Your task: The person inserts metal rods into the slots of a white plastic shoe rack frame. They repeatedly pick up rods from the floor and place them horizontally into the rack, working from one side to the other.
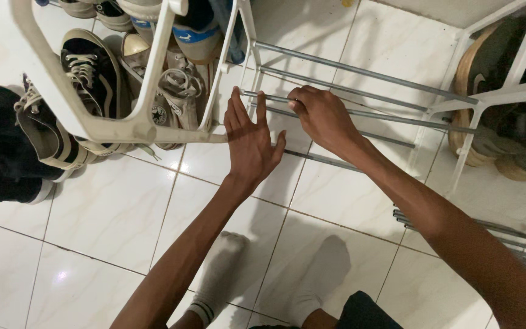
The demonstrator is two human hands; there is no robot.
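A white shoe rack frame (pixel 147 129) stands over a white tiled floor, with several grey metal rods (pixel 360 72) running between its side pieces. My left hand (pixel 249 141) is spread flat with fingers apart, pressed against the rack's left side piece where the rods meet it. My right hand (pixel 322 117) is curled around one of the grey rods (pixel 391 116) near its left end. My feet in white socks (pixel 220 274) stand on the tiles below.
Several sneakers (pixel 92 73) lie piled at the upper left, black and white ones among them. Tan shoes (pixel 488 140) sit behind the rack's right side piece (pixel 476 97). A bundle of loose grey rods (pixel 518 240) lies on the floor at the right.
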